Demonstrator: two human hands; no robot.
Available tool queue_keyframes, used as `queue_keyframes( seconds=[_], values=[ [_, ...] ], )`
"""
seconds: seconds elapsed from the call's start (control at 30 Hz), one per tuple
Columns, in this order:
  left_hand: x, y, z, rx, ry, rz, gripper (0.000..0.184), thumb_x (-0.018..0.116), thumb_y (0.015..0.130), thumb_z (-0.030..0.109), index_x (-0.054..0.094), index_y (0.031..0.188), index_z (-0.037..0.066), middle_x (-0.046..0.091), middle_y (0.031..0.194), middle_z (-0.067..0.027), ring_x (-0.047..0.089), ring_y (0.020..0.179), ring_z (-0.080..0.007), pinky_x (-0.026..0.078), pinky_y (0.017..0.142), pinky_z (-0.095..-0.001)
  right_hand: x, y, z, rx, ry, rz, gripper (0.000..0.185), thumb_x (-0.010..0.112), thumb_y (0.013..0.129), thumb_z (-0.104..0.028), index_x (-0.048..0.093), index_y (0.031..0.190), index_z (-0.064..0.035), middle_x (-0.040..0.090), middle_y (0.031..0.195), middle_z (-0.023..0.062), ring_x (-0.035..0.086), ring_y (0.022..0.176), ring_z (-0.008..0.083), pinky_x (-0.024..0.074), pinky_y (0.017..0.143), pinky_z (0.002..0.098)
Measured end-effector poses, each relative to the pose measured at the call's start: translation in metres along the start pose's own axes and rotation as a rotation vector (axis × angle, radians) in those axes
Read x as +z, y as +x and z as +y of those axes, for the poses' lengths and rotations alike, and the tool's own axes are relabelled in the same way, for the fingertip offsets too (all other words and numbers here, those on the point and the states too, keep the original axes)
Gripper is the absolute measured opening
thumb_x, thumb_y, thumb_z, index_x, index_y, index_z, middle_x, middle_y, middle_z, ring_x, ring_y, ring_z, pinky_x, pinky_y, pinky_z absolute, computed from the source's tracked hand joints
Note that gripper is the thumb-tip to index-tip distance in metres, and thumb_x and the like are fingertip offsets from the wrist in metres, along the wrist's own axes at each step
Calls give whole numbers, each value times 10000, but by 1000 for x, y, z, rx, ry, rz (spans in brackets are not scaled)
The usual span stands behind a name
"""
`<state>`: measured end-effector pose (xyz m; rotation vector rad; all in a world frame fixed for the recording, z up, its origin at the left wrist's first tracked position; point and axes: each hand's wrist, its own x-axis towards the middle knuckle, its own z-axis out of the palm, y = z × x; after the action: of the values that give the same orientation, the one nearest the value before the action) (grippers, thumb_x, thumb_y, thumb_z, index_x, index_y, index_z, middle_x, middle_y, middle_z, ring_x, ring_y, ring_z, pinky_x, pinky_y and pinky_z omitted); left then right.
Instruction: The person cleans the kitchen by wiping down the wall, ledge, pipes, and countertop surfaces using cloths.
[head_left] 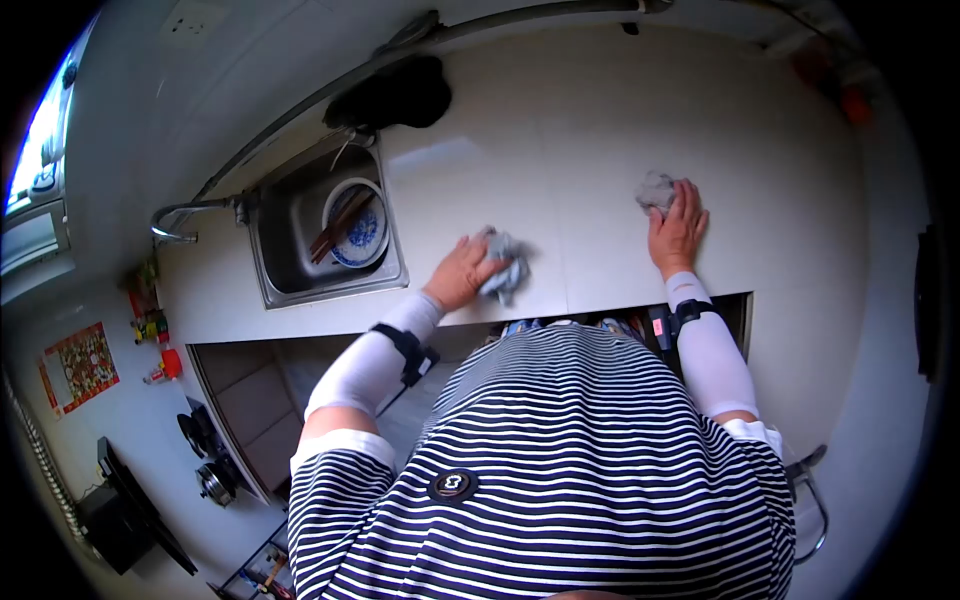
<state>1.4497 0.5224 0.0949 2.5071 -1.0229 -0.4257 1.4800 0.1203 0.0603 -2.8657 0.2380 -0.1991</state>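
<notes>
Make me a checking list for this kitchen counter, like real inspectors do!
Surface: pale counter, shiny patch near the sink.
Job's things: blue-grey cloth, grey cloth.
Clutter: black thing behind the sink; patterned bowl and brown sticks inside it.
Hands: left on the blue-grey cloth, right touching the grey one.
Cables: ribbed hose or cable, far left.
Surroundings: tap, colourful poster.
</notes>
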Motion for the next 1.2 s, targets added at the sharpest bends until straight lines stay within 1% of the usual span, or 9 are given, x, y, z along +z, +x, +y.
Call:
queue_keyframes(
  seconds=[0.1,0.17,0.27,0.57,0.83,0.93,1.0,1.1,1.2],
  values=[
    [-10,43,-46,-143,113,87,594,552,840,47,449,1388,251,458,1379,-220,424,1309,-410,362,1084,-501,1,2,-1,5,-2,4,682,638,843,-277,331,1432,-119,288,1534,71,207,1454,267,127,1149,574],
    [-28,82,-70,-329,150,-47,671,531,837,11,390,1448,248,447,1380,-262,433,1279,-452,365,1087,-466,0,0,0,10,10,-3,674,633,846,-282,337,1429,-119,281,1538,70,206,1454,268,128,1149,574],
    [-34,132,-103,-364,164,26,745,555,830,37,306,1495,263,412,1401,-295,446,1234,-508,405,1043,-476,-4,1,-5,20,-28,-20,689,630,857,-263,311,1450,-121,295,1533,69,223,1449,269,153,1145,570],
    [-63,203,-105,-554,28,104,703,619,869,218,298,1493,260,407,1396,-292,484,1193,-477,435,1001,-487,-5,1,-2,6,0,-26,668,627,851,-290,343,1427,-107,279,1535,78,211,1451,275,134,1147,583],
    [-8,94,-27,56,191,-47,820,698,795,170,290,1503,241,445,1372,-250,421,1286,-435,335,1097,-511,-8,1,-6,30,-2,-43,672,631,846,-299,347,1424,-106,287,1531,85,212,1450,282,134,1150,575],
    [-13,97,-33,141,269,-84,812,695,800,197,292,1504,217,475,1343,-249,434,1276,-437,310,1113,-522,-10,4,-6,41,-2,-57,675,635,842,-300,349,1423,-107,287,1531,91,209,1451,288,129,1151,573],
    [-22,123,-54,-209,186,-161,814,692,810,335,286,1504,208,481,1354,-235,411,1312,-411,324,1099,-524,-11,3,-6,41,-2,-59,675,637,840,-301,352,1421,-108,286,1532,94,206,1452,291,126,1153,571],
    [-43,185,-100,-544,194,138,827,647,848,454,254,1507,145,540,1241,-294,516,1155,-459,342,1078,-509,-12,2,-7,42,-2,-64,673,640,837,-306,359,1414,-102,284,1533,98,202,1454,291,120,1155,569],
    [-60,237,-128,-679,165,169,895,662,835,461,212,1511,85,552,1217,-329,511,1174,-467,369,1056,-487,-13,5,-6,52,-3,-95,677,644,834,-317,367,1407,-86,277,1538,96,197,1455,288,114,1157,563]
  ],
)
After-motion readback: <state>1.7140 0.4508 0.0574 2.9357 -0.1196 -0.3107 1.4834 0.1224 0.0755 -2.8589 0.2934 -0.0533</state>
